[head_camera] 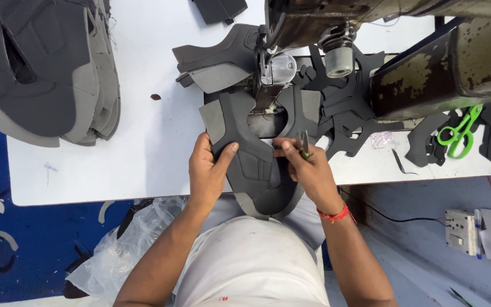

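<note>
Fingers of the left hand [208, 167] clamp the dark grey shoe upper [251, 162] at the table's [143, 142] near edge, thumb on top; the right hand [308, 167] pinches its other side while gripping small snips [303, 143]. Those blades could nick the panel, or a loose hold could let it skew under the sewing machine [279, 62]. It looks layered, flexible, curved, partly overhanging the edge.
</note>
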